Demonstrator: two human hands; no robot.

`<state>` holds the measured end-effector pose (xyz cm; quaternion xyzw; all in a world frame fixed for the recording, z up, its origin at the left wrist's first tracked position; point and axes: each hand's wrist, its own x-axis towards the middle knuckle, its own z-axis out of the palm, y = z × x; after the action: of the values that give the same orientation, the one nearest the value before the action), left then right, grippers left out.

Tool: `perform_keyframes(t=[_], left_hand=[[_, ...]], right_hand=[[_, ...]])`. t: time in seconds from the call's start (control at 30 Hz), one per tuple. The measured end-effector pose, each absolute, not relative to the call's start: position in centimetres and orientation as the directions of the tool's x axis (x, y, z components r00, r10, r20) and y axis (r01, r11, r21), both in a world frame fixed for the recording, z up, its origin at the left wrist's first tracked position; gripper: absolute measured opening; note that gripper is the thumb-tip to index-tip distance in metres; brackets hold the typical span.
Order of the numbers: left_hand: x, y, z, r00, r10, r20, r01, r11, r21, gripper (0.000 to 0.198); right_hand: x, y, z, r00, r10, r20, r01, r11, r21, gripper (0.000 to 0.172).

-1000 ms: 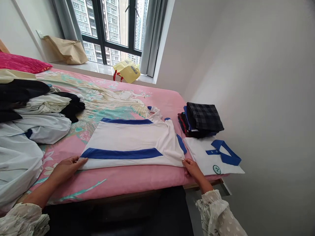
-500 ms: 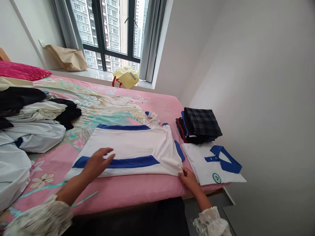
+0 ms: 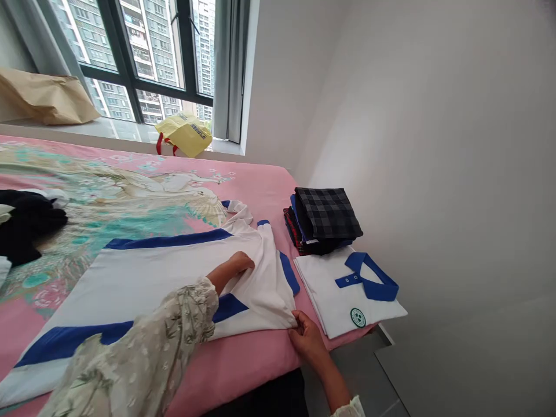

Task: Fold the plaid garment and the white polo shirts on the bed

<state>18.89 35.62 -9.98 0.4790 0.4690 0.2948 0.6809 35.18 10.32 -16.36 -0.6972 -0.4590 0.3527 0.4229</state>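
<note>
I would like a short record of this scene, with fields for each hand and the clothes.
left hand: pressed on the white fabric shirt with blue bands, fingers curled
right hand: pinches that shirt's near corner
surface: pink patterned bed sheet
beside: folded white polo shirt with blue collar; stack of dark folded clothes behind it
</note>
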Motion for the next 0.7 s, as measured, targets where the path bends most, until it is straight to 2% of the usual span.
perform_keyframes(t=[0.17, 0.3, 0.37, 0.43, 0.53, 0.63, 0.7], left_hand=[[16.4, 36.6, -8.1, 0.388, 0.859, -0.332, -0.131, 0.408, 0.903, 0.013], [14.0, 36.8, -7.7, 0.389, 0.809, -0.441, -0.174, 0.534, 0.827, 0.011], [13.7, 36.6, -7.9, 0.419, 0.747, -0.515, -0.132, 0.612, 0.78, 0.014], [14.1, 36.4, -8.1, 0.447, 0.687, -0.573, -0.083, 0.67, 0.737, 0.018], [15.5, 36.6, -8.0, 0.458, 0.684, -0.568, -0.096, 0.673, 0.733, 0.022], [16.7, 37.5, -7.8, 0.431, 0.756, -0.493, -0.176, 0.606, 0.776, 0.026], [17.2, 37.9, -8.0, 0.409, 0.775, -0.483, -0.181, 0.587, 0.789, 0.03]], right_hand=[[35.6, 10.2, -16.5, 0.34, 0.935, -0.104, 0.342, -0.226, -0.912, 0.054], [36.0, 11.2, -15.3, 0.284, 0.957, -0.063, 0.32, -0.156, -0.935, 0.063], [36.3, 11.7, -14.7, 0.265, 0.962, -0.063, 0.357, -0.159, -0.92, 0.059], [36.6, 12.1, -14.4, 0.258, 0.965, -0.048, 0.422, -0.157, -0.893, 0.044], [37.0, 12.0, -14.0, 0.285, 0.958, -0.034, 0.514, -0.183, -0.838, 0.024], [36.8, 11.8, -13.5, 0.319, 0.945, -0.075, 0.572, -0.255, -0.779, 0.02], [36.4, 11.9, -13.3, 0.344, 0.935, -0.083, 0.596, -0.286, -0.751, 0.024]])
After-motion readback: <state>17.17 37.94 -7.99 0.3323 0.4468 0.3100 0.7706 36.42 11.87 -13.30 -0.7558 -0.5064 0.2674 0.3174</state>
